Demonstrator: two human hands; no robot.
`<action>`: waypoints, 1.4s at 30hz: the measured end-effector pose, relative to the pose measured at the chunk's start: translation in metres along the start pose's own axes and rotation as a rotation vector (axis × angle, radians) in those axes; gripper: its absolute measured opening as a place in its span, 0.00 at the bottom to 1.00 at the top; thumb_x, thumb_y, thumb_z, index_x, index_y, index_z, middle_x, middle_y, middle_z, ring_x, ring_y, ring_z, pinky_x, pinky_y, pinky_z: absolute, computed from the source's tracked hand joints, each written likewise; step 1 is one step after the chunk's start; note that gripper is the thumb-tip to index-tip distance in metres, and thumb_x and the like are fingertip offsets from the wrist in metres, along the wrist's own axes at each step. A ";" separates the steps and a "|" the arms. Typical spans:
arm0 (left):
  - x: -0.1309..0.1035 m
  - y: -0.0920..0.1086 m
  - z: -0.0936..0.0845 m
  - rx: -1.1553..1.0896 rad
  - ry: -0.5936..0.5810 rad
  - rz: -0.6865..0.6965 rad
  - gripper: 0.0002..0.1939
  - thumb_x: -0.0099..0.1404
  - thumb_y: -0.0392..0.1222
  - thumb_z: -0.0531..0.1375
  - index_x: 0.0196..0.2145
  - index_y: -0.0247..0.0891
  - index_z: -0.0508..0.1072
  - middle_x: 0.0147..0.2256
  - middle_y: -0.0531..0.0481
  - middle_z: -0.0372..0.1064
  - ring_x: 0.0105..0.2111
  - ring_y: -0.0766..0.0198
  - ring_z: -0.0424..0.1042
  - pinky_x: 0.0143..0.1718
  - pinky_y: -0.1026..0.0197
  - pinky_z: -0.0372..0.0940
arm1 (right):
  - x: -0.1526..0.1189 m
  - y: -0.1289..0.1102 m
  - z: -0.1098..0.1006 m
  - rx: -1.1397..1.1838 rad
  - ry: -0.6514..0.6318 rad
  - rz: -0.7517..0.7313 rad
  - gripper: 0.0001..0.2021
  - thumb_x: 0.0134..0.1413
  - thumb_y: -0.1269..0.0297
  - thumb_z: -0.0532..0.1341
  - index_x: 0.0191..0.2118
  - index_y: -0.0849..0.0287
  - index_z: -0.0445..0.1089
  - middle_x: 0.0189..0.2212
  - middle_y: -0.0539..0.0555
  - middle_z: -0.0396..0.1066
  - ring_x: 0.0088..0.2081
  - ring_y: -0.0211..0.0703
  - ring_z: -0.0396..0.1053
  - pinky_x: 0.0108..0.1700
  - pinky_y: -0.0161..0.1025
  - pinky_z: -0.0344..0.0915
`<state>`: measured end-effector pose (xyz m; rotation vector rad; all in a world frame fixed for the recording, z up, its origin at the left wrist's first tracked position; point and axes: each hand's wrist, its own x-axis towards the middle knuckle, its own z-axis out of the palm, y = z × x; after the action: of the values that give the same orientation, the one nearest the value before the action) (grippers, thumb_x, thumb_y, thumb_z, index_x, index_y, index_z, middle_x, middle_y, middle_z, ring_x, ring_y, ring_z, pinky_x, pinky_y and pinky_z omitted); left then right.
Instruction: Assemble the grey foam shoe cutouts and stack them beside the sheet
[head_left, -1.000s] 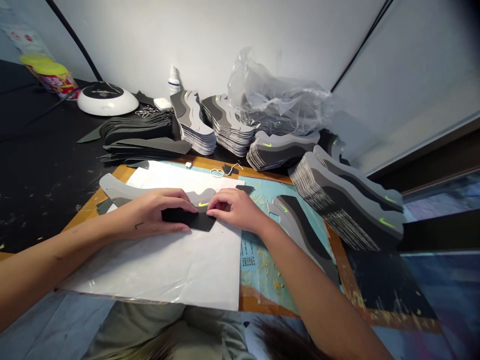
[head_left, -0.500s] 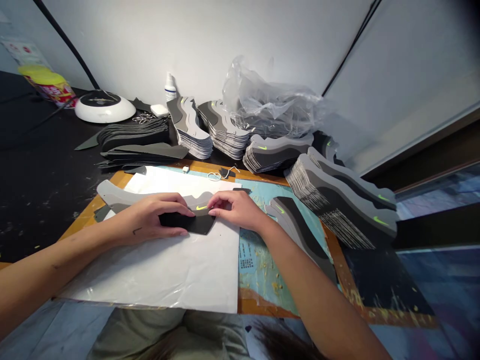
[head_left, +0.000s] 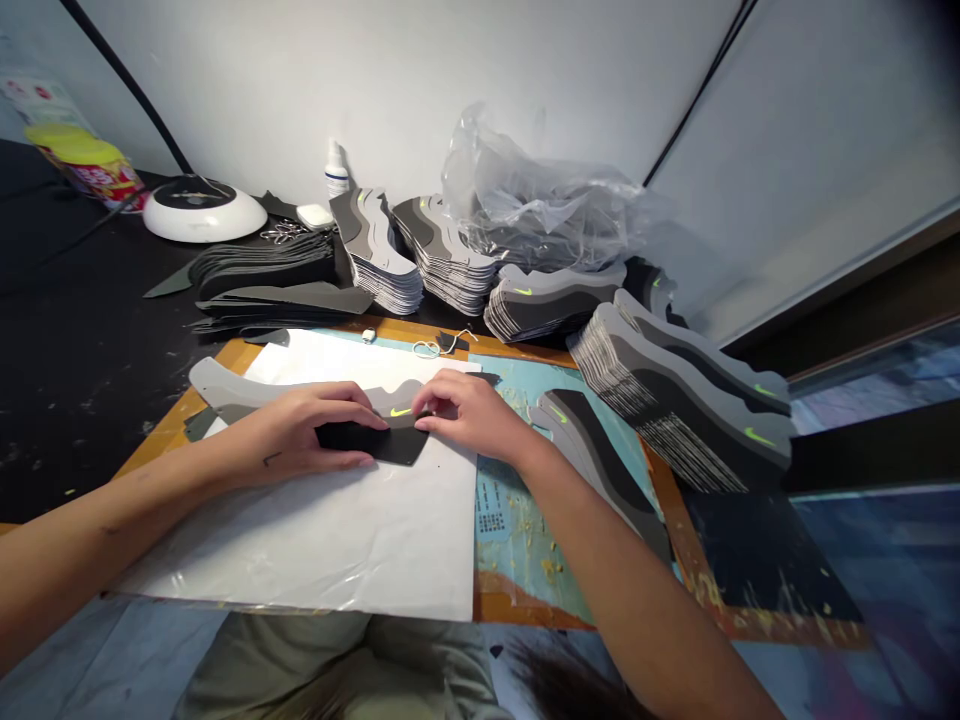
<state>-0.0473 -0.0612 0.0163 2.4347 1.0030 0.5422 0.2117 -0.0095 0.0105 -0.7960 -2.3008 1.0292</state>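
Observation:
A grey and black shoe upper piece [head_left: 240, 388] with a yellow-green swoosh lies on a white paper sheet [head_left: 360, 545]. My left hand [head_left: 311, 430] rests across its middle, thumb and fingers holding the black lower panel [head_left: 401, 445] down. At the right end, beside the swoosh, my right hand [head_left: 469, 415] pinches the edge where black meets grey. Part of the piece is hidden beneath my left hand. Another grey and black upper piece [head_left: 600, 460] lies to the right, near my right forearm.
Stacks of grey upper pieces [head_left: 675, 400] stand right and behind, with black pieces [head_left: 262, 270] at back left. A clear plastic bag [head_left: 540, 200], white spray bottle [head_left: 336, 170], white lamp base [head_left: 204, 215], yellow-lidded tub [head_left: 94, 165] and white string [head_left: 427, 348] are also around.
The whole view has shifted slightly. Both hands keep nearly the same place on the upper piece, the right fingertips still pinching at its edge.

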 end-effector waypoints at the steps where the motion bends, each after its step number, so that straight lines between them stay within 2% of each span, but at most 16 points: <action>1: 0.000 -0.001 0.000 0.002 -0.001 -0.002 0.14 0.65 0.45 0.64 0.49 0.43 0.75 0.43 0.48 0.71 0.41 0.64 0.71 0.44 0.64 0.66 | 0.000 0.001 0.000 -0.017 0.029 -0.013 0.03 0.53 0.70 0.67 0.35 0.57 0.73 0.35 0.49 0.68 0.33 0.35 0.64 0.38 0.35 0.63; 3: -0.001 -0.002 0.000 0.007 -0.003 -0.002 0.14 0.65 0.45 0.64 0.49 0.43 0.75 0.43 0.48 0.71 0.41 0.64 0.71 0.44 0.64 0.66 | 0.001 0.001 0.001 -0.022 0.058 -0.015 0.03 0.53 0.67 0.68 0.34 0.57 0.73 0.34 0.49 0.67 0.33 0.36 0.64 0.37 0.35 0.62; 5: -0.002 -0.003 0.001 0.009 0.002 0.013 0.15 0.65 0.45 0.64 0.49 0.42 0.75 0.43 0.48 0.71 0.41 0.64 0.71 0.43 0.64 0.66 | 0.001 0.001 0.001 -0.031 0.029 -0.018 0.05 0.53 0.64 0.68 0.33 0.57 0.73 0.31 0.49 0.67 0.34 0.37 0.64 0.38 0.35 0.61; 11: -0.001 -0.002 0.001 0.010 -0.007 0.003 0.15 0.65 0.44 0.64 0.48 0.40 0.76 0.43 0.45 0.71 0.41 0.62 0.71 0.43 0.62 0.66 | 0.002 -0.002 0.004 -0.157 -0.060 -0.062 0.04 0.54 0.66 0.68 0.31 0.56 0.73 0.27 0.48 0.69 0.37 0.40 0.63 0.44 0.38 0.58; 14: 0.000 -0.002 0.001 0.006 0.001 0.021 0.15 0.65 0.44 0.64 0.48 0.39 0.76 0.43 0.44 0.71 0.41 0.62 0.71 0.43 0.61 0.67 | 0.002 -0.004 0.004 -0.170 -0.080 -0.043 0.04 0.56 0.62 0.67 0.34 0.56 0.73 0.28 0.48 0.69 0.36 0.41 0.63 0.44 0.39 0.57; 17: 0.000 -0.002 0.001 0.010 0.013 0.031 0.14 0.65 0.43 0.64 0.48 0.39 0.76 0.42 0.44 0.71 0.40 0.62 0.71 0.42 0.62 0.67 | 0.002 -0.004 0.004 -0.162 -0.099 -0.047 0.10 0.53 0.58 0.69 0.39 0.55 0.74 0.29 0.47 0.67 0.36 0.40 0.64 0.43 0.38 0.57; 24: 0.000 -0.002 0.003 0.024 0.025 0.028 0.14 0.65 0.44 0.64 0.48 0.39 0.75 0.42 0.45 0.70 0.39 0.63 0.70 0.41 0.63 0.66 | 0.003 0.001 0.005 -0.158 -0.093 -0.070 0.10 0.50 0.61 0.71 0.39 0.56 0.76 0.29 0.48 0.68 0.37 0.40 0.64 0.44 0.39 0.58; 30: -0.001 -0.001 0.004 -0.009 0.032 -0.019 0.15 0.64 0.46 0.65 0.47 0.39 0.76 0.42 0.46 0.70 0.40 0.63 0.70 0.42 0.62 0.66 | 0.000 -0.005 0.007 -0.209 -0.062 -0.032 0.06 0.55 0.64 0.68 0.39 0.53 0.76 0.38 0.51 0.70 0.44 0.43 0.66 0.49 0.42 0.58; 34: -0.001 0.001 0.003 -0.039 0.029 -0.042 0.15 0.65 0.45 0.64 0.48 0.39 0.75 0.43 0.45 0.70 0.41 0.62 0.70 0.43 0.61 0.66 | 0.000 -0.009 0.009 -0.197 -0.049 0.003 0.12 0.54 0.60 0.69 0.44 0.53 0.75 0.41 0.52 0.69 0.45 0.44 0.66 0.50 0.43 0.59; 42: -0.002 0.000 0.006 -0.028 0.043 -0.042 0.16 0.65 0.45 0.64 0.50 0.42 0.74 0.43 0.47 0.69 0.41 0.64 0.70 0.43 0.63 0.65 | 0.002 -0.008 0.013 -0.192 -0.040 0.050 0.08 0.51 0.63 0.69 0.37 0.55 0.72 0.40 0.50 0.71 0.43 0.42 0.65 0.48 0.41 0.57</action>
<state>-0.0456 -0.0641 0.0112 2.3813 1.0540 0.5932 0.1992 -0.0190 0.0099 -0.9200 -2.4517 0.8612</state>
